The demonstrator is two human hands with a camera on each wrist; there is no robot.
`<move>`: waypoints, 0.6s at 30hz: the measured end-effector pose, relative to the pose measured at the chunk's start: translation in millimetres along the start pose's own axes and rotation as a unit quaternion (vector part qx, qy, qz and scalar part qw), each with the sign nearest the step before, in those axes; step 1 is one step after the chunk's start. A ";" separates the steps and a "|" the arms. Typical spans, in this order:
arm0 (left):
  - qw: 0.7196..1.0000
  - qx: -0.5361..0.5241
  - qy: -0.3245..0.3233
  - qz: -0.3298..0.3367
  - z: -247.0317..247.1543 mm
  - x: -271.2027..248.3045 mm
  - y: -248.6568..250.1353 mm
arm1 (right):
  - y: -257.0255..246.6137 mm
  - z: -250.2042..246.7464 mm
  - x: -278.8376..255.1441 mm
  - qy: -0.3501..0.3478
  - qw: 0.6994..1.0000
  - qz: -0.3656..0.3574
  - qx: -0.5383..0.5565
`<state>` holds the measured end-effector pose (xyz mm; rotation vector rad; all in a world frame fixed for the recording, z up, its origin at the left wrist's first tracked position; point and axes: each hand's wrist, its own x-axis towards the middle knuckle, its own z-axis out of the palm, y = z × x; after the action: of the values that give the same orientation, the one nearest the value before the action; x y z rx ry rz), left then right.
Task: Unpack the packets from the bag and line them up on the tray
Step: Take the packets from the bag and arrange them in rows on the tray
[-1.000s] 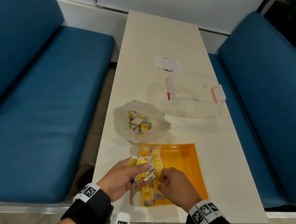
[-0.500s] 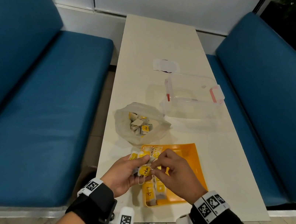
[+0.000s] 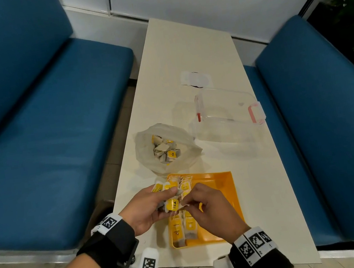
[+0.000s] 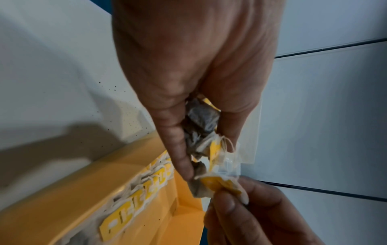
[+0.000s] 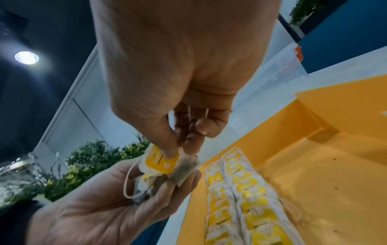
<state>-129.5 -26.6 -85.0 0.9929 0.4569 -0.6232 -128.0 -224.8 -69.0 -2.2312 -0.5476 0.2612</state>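
Note:
An orange tray [image 3: 221, 187] lies at the table's near end, with two rows of yellow-tagged tea packets [image 3: 182, 225] along its left side. My left hand [image 3: 145, 206] grips a bunch of packets [image 3: 163, 188] just over the tray's left edge. My right hand [image 3: 203, 206] pinches one packet [image 5: 161, 163] from that bunch between thumb and fingertips, while it still touches the left fingers. A clear plastic bag [image 3: 164, 147] holding several more packets sits open behind the tray. In the left wrist view the bunch [image 4: 201, 126] shows between finger and thumb.
A clear lidded box with pink clasps [image 3: 226, 114] stands to the right of the bag. A small white paper [image 3: 195, 78] lies further back. Blue bench seats [image 3: 44, 136] flank the narrow white table [image 3: 183, 47]. The tray's right half [image 5: 314, 165] holds nothing.
My right hand rose from the packets in the tray to the bunch in my left hand and took hold of one packet there. The left hand shifted slightly right.

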 end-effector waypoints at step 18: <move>0.999 -0.033 -0.002 -0.002 -3.6 -0.4 -0.8 | 30.0 -16.8 -9.5 -0.019 0.917 0.315 0.244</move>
<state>-130.6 -23.7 -87.0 0.9284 0.4732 -0.6089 -121.4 -257.9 -80.6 -1.8427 0.2308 0.6904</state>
